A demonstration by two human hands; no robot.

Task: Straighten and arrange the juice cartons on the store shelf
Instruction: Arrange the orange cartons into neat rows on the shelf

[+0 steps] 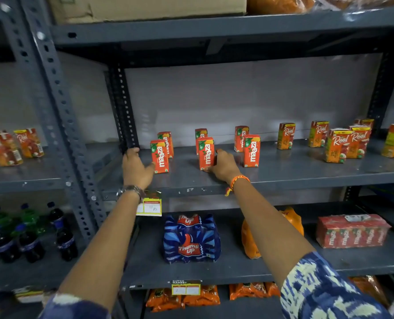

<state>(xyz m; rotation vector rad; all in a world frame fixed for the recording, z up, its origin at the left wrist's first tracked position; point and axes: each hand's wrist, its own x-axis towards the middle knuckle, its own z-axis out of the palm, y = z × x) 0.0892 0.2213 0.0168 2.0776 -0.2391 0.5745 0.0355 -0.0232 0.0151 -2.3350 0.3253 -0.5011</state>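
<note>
Several red Maaza juice cartons stand upright in three front-and-back pairs on the grey middle shelf (283, 178). My left hand (136, 166) lies flat on the shelf, fingers apart, with the thumb touching the left side of the left front Maaza carton (160, 156). My right hand (223, 165) is wrapped around the right side and lower edge of the middle front Maaza carton (206, 153). The right front Maaza carton (251, 150) stands untouched. Further right, several orange Real cartons (336, 145) stand loosely spaced, some turned at angles.
A slotted grey upright (127, 111) stands just behind my left hand. More Real cartons (28, 142) sit in the left bay above dark bottles (30, 238). Below are a Thums Up pack (191, 238), an orange bag (292, 219), a wrapped Maaza multipack (352, 231) and a price tag (150, 207).
</note>
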